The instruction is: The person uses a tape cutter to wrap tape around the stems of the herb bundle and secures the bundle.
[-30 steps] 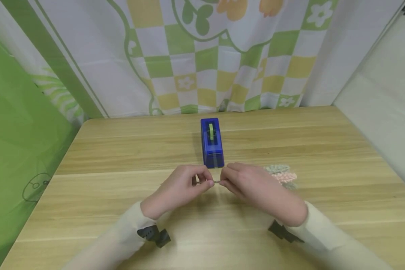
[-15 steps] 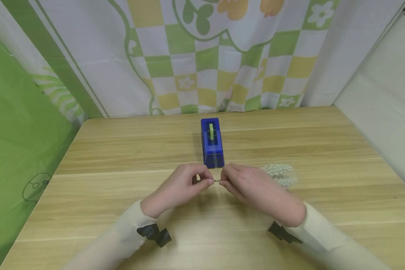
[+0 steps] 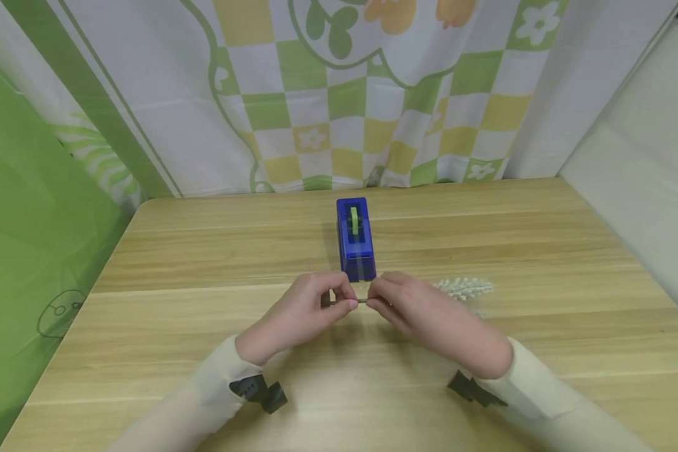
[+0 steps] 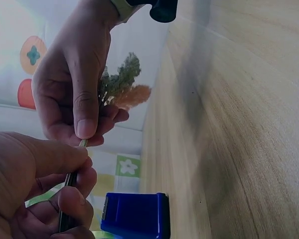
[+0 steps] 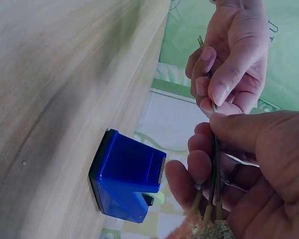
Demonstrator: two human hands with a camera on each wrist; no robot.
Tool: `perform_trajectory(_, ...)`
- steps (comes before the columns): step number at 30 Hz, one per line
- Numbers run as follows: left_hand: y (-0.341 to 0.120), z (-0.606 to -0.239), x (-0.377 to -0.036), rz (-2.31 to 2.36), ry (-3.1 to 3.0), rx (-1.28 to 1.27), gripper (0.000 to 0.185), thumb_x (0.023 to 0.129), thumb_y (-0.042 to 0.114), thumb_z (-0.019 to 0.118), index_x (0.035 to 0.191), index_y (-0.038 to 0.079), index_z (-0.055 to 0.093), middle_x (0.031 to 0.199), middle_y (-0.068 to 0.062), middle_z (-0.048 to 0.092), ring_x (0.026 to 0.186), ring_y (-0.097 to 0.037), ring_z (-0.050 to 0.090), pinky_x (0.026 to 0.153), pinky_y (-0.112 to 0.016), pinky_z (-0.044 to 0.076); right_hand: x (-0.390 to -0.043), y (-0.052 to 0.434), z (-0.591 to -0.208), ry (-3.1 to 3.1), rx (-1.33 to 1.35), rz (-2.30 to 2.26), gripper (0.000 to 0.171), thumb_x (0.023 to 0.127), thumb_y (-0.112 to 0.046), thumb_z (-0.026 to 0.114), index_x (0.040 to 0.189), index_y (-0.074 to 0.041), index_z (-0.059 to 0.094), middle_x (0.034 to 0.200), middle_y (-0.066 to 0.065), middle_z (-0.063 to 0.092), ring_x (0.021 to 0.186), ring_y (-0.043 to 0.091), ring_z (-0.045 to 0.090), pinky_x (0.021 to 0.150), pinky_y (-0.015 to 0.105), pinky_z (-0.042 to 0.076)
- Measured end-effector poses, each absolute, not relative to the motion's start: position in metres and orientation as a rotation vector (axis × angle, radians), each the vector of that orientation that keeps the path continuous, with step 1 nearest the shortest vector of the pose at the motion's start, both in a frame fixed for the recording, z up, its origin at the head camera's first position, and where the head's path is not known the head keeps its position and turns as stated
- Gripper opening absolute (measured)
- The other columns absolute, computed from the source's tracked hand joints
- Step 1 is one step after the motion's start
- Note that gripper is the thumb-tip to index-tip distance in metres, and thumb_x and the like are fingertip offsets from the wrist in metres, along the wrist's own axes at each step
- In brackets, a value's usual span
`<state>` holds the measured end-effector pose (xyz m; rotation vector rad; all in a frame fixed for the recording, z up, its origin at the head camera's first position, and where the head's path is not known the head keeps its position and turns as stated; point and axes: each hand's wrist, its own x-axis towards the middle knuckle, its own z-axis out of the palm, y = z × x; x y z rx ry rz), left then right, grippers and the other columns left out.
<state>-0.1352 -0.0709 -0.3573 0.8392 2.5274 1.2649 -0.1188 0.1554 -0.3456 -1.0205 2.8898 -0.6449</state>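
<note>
Two hands of mine meet just in front of the blue tape dispenser, a little above the wooden table. My left hand has thumb and fingers curled together, pinching the bare ends of a few thin stems; the left wrist view shows one dark stem running down between my thumb and forefinger. My right hand pinches the same stems from the other side, thumb pressed against the curled fingers, and in the right wrist view the stems pass through that grip, thin and greenish. So both grips are clamped on the stems, fingertips of the two hands almost touching.

The stems belong to a small bunch of dried flower sprigs. Its fluffy pale heads stick out beyond my right hand, toward the right, low over the table; I cannot tell whether they touch the wood. From the left wrist view the heads look grey-green with one peach-coloured tuft.

The tape dispenser stands upright on the table, its cutter end turned toward my hands, with a green roll sitting in its middle. Behind the table hangs a curtain checked in green, yellow and white, and a plain green cloth hangs at the left.
</note>
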Motion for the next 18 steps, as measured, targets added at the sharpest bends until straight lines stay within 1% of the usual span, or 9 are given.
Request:
perform_trajectory(2,-0.0708,-0.3574,-0.1356,1.263,2.519,0.831,0.007,0.100,0.014,0.069,0.094,0.013,0.072,0.088,0.000,0.072,0.065,-0.007,0.051,0.059,-0.021,0.044,-0.1188,0.1552,-0.3458,2.906,-1.030,-0.636,0.010,0.104,-0.015,0.065,0.095,-0.012,0.068,0.081,-0.008,0.059,0.067,0.002,0.047,0.063,0.018,0.048)
perform_trajectory(5,-0.0706,-0.3585,-0.1365,1.245,2.516,0.823,0.013,0.102,0.017,0.066,0.096,0.009,0.075,0.087,0.000,0.073,0.062,-0.006,0.048,0.057,-0.020,0.042,-0.1171,0.1551,-0.3466,2.963,-1.086,-0.573,0.010,0.102,-0.014,0.067,0.093,-0.014,0.067,0.078,-0.008,0.058,0.066,0.001,0.045,0.061,0.018,0.047)
perform_trajectory(7,-0.0706,-0.3598,-0.1373,1.228,2.519,0.832,0.018,0.103,0.018,0.064,0.096,0.006,0.076,0.086,-0.001,0.072,0.060,-0.004,0.046,0.056,-0.020,0.041,-0.1158,0.1554,-0.3477,3.016,-1.147,-0.503,0.011,0.101,-0.015,0.069,0.091,-0.014,0.067,0.076,-0.008,0.056,0.063,0.001,0.043,0.059,0.017,0.046)
perform_trajectory(10,-0.0705,-0.3616,-0.1381,1.208,2.524,0.842,0.019,0.103,0.017,0.064,0.096,0.006,0.077,0.085,0.000,0.072,0.059,-0.004,0.045,0.056,-0.020,0.041,-0.1150,0.1553,-0.3498,3.112,-1.247,-0.377,0.013,0.098,-0.016,0.073,0.088,-0.015,0.066,0.073,-0.008,0.056,0.059,0.001,0.040,0.054,0.016,0.043)
perform_trajectory(14,-0.0696,-0.3628,-0.1386,1.211,2.522,0.839,0.014,0.102,0.015,0.066,0.097,0.007,0.076,0.085,0.000,0.071,0.064,-0.008,0.051,0.058,-0.020,0.043,-0.1163,0.1549,-0.3516,3.177,-1.290,-0.278,0.017,0.095,-0.018,0.077,0.085,-0.015,0.064,0.070,-0.008,0.055,0.056,0.001,0.038,0.052,0.015,0.039)
perform_trajectory(18,-0.0685,-0.3631,-0.1389,1.222,2.530,0.844,0.009,0.100,0.012,0.067,0.097,0.008,0.075,0.087,0.000,0.072,0.071,-0.013,0.056,0.061,-0.020,0.046,-0.1181,0.1548,-0.3506,3.163,-1.267,-0.249,0.021,0.096,-0.020,0.077,0.084,-0.015,0.060,0.069,-0.009,0.052,0.057,0.003,0.036,0.053,0.016,0.037)
